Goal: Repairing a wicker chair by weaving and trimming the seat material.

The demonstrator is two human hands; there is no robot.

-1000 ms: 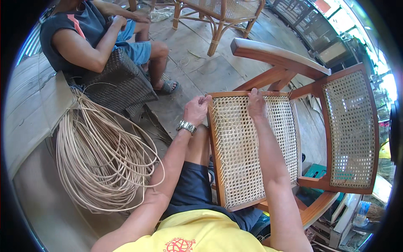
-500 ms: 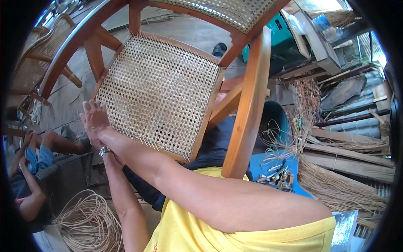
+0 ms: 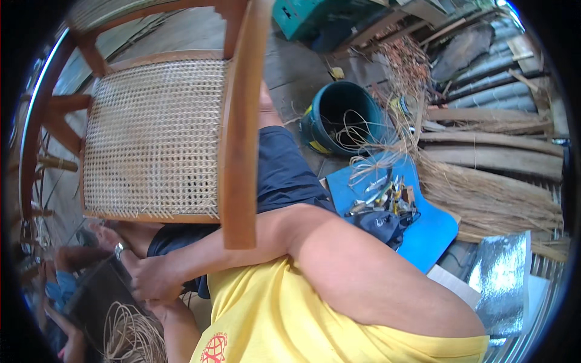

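The cane chair (image 3: 154,136) is sitting left of centre, its near rail (image 3: 151,218) overlapping the dark shorts (image 3: 287,172). The right hand (image 3: 152,281) is gripping the left forearm (image 3: 181,331); the left hand (image 3: 104,235) is resting near the chair's near left corner, too blurred to tell whether it is holding anything. A right forearm (image 3: 224,245) rising carelessly could be knocking the wooden arm (image 3: 238,151) and tipping everything.

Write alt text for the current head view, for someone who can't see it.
A person's right hand lies over their left forearm, the left hand near the edge of a wooden chair's woven cane seat. At right are a teal bucket and a blue mat holding tools; lower left, coiled strands.
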